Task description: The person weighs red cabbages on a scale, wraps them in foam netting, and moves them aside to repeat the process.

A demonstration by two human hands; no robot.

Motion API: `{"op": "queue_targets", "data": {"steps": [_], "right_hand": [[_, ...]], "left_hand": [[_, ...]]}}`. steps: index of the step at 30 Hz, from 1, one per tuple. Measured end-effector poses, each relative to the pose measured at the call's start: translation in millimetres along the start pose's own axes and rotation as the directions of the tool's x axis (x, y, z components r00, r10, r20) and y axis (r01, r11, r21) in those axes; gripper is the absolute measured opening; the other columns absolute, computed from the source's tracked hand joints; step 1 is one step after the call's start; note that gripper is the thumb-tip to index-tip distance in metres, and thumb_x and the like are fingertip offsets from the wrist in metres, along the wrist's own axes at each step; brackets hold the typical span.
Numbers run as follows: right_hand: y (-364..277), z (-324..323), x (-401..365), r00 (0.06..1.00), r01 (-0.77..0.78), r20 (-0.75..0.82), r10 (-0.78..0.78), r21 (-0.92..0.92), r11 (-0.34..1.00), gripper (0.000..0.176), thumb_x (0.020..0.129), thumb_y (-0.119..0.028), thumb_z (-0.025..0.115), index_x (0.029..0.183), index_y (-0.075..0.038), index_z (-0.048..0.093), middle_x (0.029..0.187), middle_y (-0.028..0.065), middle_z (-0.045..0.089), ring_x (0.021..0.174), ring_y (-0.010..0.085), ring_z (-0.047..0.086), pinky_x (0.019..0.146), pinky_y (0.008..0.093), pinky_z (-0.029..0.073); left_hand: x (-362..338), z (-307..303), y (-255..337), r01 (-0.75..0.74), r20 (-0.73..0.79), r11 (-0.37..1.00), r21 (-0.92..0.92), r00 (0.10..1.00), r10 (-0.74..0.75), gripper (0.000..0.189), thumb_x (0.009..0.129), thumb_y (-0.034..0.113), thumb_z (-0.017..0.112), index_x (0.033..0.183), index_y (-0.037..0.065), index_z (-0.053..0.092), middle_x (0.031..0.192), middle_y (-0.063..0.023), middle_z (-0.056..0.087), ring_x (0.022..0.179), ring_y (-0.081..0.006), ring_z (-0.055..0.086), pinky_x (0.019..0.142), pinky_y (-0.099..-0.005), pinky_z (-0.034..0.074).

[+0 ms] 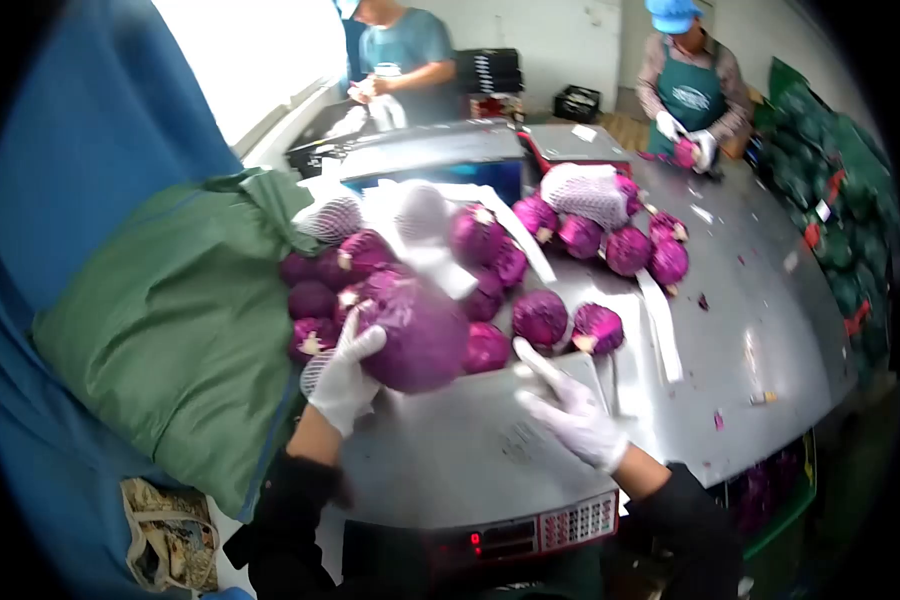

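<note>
In a white glove, my left hand (pixel 348 380) grips the left side of a large purple cabbage (pixel 415 335), held above the near part of the scale's metal plate (pixel 450 440). The cabbage is slightly blurred. My right hand (pixel 570 410), also gloved, is raised over the plate's right side with its fingers apart and nothing in it. Beyond it lie two smaller cabbages, one dark (pixel 540 318) and one with a pale cut stem (pixel 598 329). More purple cabbages are piled behind and left of the held one.
A full green sack (pixel 180 330) leans at the left. Cabbages, one in white foam netting (pixel 582 193), lie at the back centre. Two people in blue caps (pixel 690 90) (pixel 405 60) work across the table (pixel 770 330). Green net bags (pixel 830 200) stand at the right.
</note>
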State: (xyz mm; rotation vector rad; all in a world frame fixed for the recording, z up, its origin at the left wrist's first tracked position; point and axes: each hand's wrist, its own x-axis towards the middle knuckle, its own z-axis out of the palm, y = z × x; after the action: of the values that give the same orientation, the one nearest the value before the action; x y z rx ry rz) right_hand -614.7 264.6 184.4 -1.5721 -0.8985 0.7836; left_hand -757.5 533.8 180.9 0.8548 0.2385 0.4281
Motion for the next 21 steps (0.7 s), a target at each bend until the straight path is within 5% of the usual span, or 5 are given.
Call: {"op": "queue_targets", "data": {"steps": [5,9,14,16,21], "right_hand": [[13,5,-27,0.993,0.045,-0.112,-0.046,-0.01,0.999,0.078,0.091,-0.039,0.064,0.15,-0.004,0.026,0.149,0.021,0.036,0.134,0.03,0.042,0.109,0.0351,0.036],[46,-1,-52,0.992,0.009,-0.123,-0.015,-0.046,0.999,0.074,0.093,-0.042,0.061,0.148,-0.003,0.03,0.15,0.0187,0.037,0.139,0.0279,0.035,0.114,0.0347,0.028],[88,-62,-30,0.991,-0.04,-0.113,0.07,0.245,0.969,0.031,0.096,-0.026,0.06,0.118,-0.006,0.066,0.098,0.0019,0.072,0.085,0.0065,0.063,0.077,0.0228,0.051],[116,-104,-26,0.901,-0.168,-0.427,0.074,-0.188,0.968,0.019,0.091,-0.009,0.061,0.109,-0.007,0.069,0.086,0.0011,0.071,0.073,0.0062,0.062,0.068,0.0228,0.05],[202,-158,-49,0.962,-0.021,-0.117,-0.246,-0.933,0.36,0.029,0.082,-0.009,0.057,0.108,-0.011,0.068,0.096,0.0124,0.065,0.094,0.0321,0.062,0.085,0.04,0.05]], "left_hand": [[-39,56,-73,0.23,0.016,0.971,0.059,0.973,-0.231,0.06,0.089,0.021,0.068,0.14,0.013,0.036,0.133,-0.0074,0.048,0.124,-0.0227,0.047,0.106,-0.0414,0.038],[-41,61,-82,0.097,0.04,0.594,0.799,0.976,-0.214,0.061,0.092,0.014,0.063,0.143,0.006,0.031,0.135,-0.0101,0.045,0.121,-0.0177,0.047,0.104,-0.034,0.037],[-37,67,-69,-0.282,0.312,0.416,0.865,0.95,-0.003,0.053,0.098,0.012,0.046,0.147,0.001,0.03,0.152,-0.0141,0.031,0.14,-0.0244,0.032,0.116,-0.0372,0.021],[-35,57,-73,-0.245,0.289,0.425,0.871,0.956,-0.041,0.046,0.104,0.025,0.032,0.142,0.001,0.043,0.147,-0.0147,0.04,0.141,-0.0258,0.031,0.117,-0.0349,0.019],[-33,69,-73,-0.355,0.352,0.379,0.855,0.933,0.082,0.056,0.096,0.027,0.054,0.143,-0.001,0.04,0.145,-0.0168,0.042,0.14,-0.0283,0.031,0.116,-0.0378,0.022]]}}
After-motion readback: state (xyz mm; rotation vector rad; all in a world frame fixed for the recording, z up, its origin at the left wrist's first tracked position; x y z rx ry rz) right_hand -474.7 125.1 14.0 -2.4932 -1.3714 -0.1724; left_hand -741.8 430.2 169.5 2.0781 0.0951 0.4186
